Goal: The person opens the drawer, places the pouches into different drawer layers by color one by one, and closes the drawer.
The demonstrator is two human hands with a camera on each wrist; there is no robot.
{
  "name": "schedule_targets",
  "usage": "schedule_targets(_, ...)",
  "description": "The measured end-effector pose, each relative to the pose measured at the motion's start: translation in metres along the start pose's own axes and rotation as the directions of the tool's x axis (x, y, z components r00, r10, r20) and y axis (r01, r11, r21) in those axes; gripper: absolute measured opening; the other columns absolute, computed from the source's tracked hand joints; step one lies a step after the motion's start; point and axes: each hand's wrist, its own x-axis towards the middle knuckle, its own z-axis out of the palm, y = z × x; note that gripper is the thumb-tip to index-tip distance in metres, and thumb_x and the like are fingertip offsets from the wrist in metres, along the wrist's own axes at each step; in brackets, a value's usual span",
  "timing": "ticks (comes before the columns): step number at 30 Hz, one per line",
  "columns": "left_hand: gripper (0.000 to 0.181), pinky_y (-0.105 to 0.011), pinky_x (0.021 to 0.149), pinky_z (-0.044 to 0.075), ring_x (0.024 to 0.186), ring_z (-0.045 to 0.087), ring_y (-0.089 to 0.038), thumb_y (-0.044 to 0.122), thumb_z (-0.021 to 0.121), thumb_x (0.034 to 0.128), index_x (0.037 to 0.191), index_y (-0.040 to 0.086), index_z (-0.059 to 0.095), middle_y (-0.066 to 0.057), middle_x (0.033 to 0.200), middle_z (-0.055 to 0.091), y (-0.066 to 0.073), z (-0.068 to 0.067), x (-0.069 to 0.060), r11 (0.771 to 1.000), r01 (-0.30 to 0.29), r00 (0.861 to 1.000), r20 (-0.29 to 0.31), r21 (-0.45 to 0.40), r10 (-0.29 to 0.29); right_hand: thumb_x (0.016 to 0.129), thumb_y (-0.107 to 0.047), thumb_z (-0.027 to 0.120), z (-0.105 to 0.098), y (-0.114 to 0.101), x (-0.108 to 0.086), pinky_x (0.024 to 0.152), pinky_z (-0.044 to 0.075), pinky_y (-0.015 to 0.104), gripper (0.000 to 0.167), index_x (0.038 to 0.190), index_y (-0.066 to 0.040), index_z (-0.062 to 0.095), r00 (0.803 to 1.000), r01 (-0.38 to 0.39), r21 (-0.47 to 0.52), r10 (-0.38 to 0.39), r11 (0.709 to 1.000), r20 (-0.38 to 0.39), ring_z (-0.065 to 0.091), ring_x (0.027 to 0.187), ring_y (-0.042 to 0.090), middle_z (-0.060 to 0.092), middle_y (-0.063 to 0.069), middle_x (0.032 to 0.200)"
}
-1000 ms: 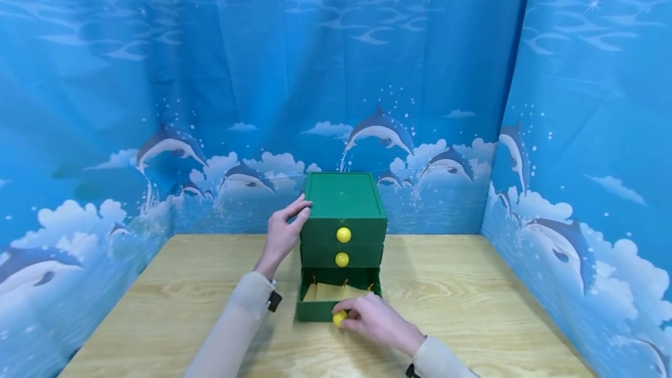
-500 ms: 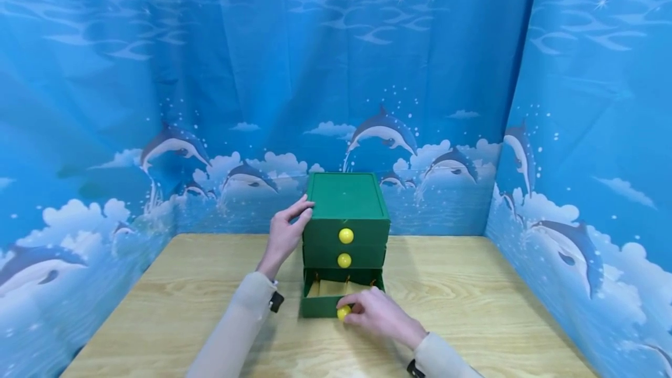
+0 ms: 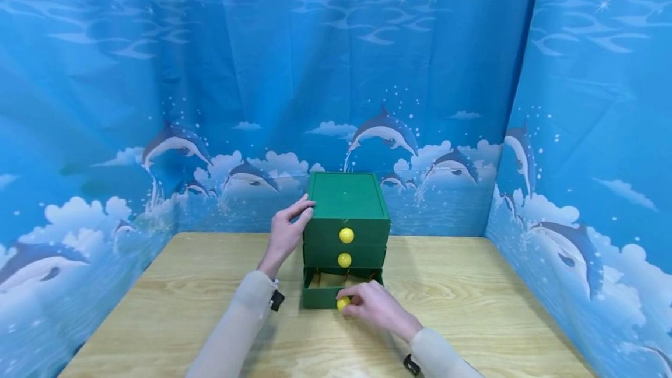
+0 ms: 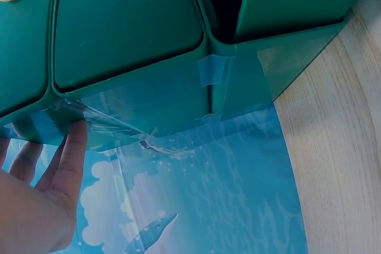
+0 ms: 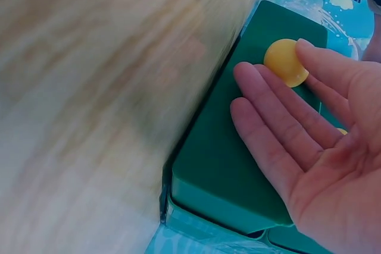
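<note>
A green three-drawer cabinet [image 3: 347,196] with round yellow knobs stands on the table. Its bottom drawer [image 3: 319,298] is pulled partly out, and flat tan pieces [image 3: 332,279] lie inside. My right hand [image 3: 379,309] pinches the yellow knob [image 5: 283,61] of that drawer between thumb and finger; the other fingers lie along the green front in the right wrist view. My left hand [image 3: 285,233] rests against the cabinet's upper left side. In the left wrist view its straight fingers [image 4: 72,156] touch the side wall. The upper two drawers are closed.
The wooden table [image 3: 462,302] extends around the cabinet on both sides. Behind and to the right hangs a blue curtain [image 3: 252,74] printed with dolphins. Clear tape [image 4: 215,69] runs across the cabinet's side joints.
My right hand has moved away from me with the knob, sliding the bottom drawer further into the cabinet. Less of the drawer's inside shows. The left hand stays on the cabinet's side.
</note>
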Motion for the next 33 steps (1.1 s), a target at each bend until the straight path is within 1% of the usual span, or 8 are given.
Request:
schedule_targets(5,0.038,-0.049,0.110,0.041,0.139,0.043,-0.016,0.044,0.057,0.0983,0.129,0.022,0.066,0.006,0.149,0.048,0.000,-0.001,0.000,1.000,0.006,1.000,0.002,0.001,-0.006,0.088,-0.023,0.074,0.000,0.000,0.002,0.063,0.052,0.017,0.026,0.114,-0.019,0.074,1.000,-0.014,0.014,0.015,1.000,-0.005,0.064,0.071,-0.004,0.075,-0.007,0.093)
schedule_targets(8,0.038,-0.049,0.110,0.041,0.139,0.043,-0.017,0.044,0.057,0.0984,0.128,0.022,0.066,0.004,0.150,0.048,0.000,-0.001,0.001,1.000,0.001,1.000,0.001,0.002,-0.001,0.087,-0.023,0.074,0.000,0.001,0.004,0.065,0.053,0.017,0.027,0.114,-0.019,0.074,1.000,-0.019,0.031,0.020,0.999,-0.008,0.065,0.072,-0.003,0.076,-0.006,0.095)
schedule_targets(11,0.038,-0.051,0.110,0.040,0.140,0.043,-0.017,0.044,0.057,0.0983,0.128,0.022,0.066,0.004,0.149,0.048,-0.001,-0.001,0.001,1.000,-0.001,1.000,-0.002,0.001,0.001,0.087,-0.023,0.075,0.000,0.003,0.005,0.066,0.054,0.018,0.026,0.113,-0.019,0.075,1.000,-0.029,0.050,0.029,0.998,-0.008,0.065,0.074,-0.003,0.076,-0.006,0.097)
schedule_targets(15,0.038,-0.050,0.110,0.040,0.140,0.042,-0.017,0.044,0.056,0.0983,0.129,0.023,0.066,0.006,0.149,0.048,0.000,-0.001,0.001,1.000,0.003,1.000,-0.001,0.010,-0.003,0.088,-0.023,0.074,0.000,0.005,0.008,0.066,0.054,0.019,0.025,0.113,-0.019,0.075,0.999,-0.031,0.057,0.032,0.998,-0.017,0.065,0.074,-0.003,0.076,-0.006,0.097)
schedule_targets(22,0.038,-0.047,0.110,0.042,0.139,0.044,-0.015,0.045,0.056,0.0982,0.129,0.024,0.066,0.006,0.149,0.048,0.000,-0.001,-0.002,1.000,0.015,1.000,-0.010,0.024,-0.015,0.088,-0.021,0.074,0.001,0.008,0.012,0.065,0.054,0.019,0.025,0.112,-0.017,0.075,0.998,0.001,0.031,0.001,1.000,-0.068,0.065,0.071,-0.002,0.076,-0.004,0.094)
schedule_targets(27,0.038,-0.048,0.110,0.041,0.139,0.043,-0.015,0.045,0.056,0.0983,0.129,0.024,0.066,0.006,0.149,0.048,0.000,0.000,-0.001,1.000,0.009,1.000,-0.003,0.020,-0.009,0.089,-0.021,0.073,0.001,0.009,0.016,0.064,0.054,0.020,0.022,0.110,-0.017,0.076,0.995,-0.005,0.015,0.007,1.000,-0.096,0.064,0.070,-0.002,0.076,-0.004,0.094)
schedule_targets(33,0.037,-0.049,0.110,0.041,0.139,0.044,-0.015,0.044,0.056,0.0987,0.129,0.024,0.065,0.006,0.149,0.048,0.002,0.001,0.000,1.000,0.009,1.000,-0.011,0.021,-0.009,0.088,-0.021,0.073,-0.001,0.010,0.021,0.065,0.053,0.020,0.021,0.109,-0.017,0.076,0.993,-0.011,-0.011,0.009,1.000,-0.121,0.064,0.071,-0.001,0.076,-0.003,0.094)
